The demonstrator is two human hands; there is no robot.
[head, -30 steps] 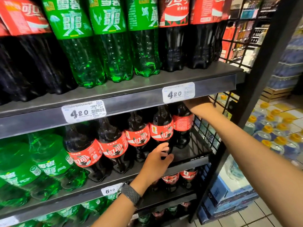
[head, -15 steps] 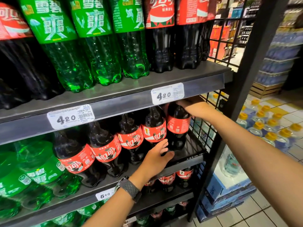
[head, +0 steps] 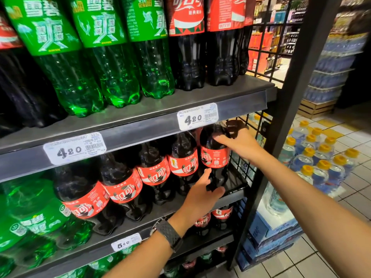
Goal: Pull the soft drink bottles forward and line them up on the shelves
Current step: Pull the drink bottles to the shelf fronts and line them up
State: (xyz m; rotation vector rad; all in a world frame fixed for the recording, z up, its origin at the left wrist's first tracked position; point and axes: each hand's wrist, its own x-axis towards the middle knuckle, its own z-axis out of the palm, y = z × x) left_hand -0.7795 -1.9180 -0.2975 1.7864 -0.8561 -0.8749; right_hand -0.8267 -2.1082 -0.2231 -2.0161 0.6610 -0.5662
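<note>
Plainly the cola bottle (head: 214, 156) is dark — red-labelled.

A supermarket aisle is shown. Dark metal shelves (head: 140, 122) are packed with rows of green soft drink bottles (head: 114, 77) and red-labelled cola bottles (head: 187, 57). Printed price tags (head: 197, 116) with barcodes are clipped to the shelf edges. Shrink-wrapped packs of yellow-capped water bottles (head: 321, 163) are stacked on the tiled floor (head: 357, 189), and further stocked aisles (head: 281, 35) are seen beyond.

Both arms outstretched, left hand (head: 201, 195) low, right hand (head: 242, 145) high, fingers (head: 220, 139) curled round one bottle (head: 214, 156).
</note>
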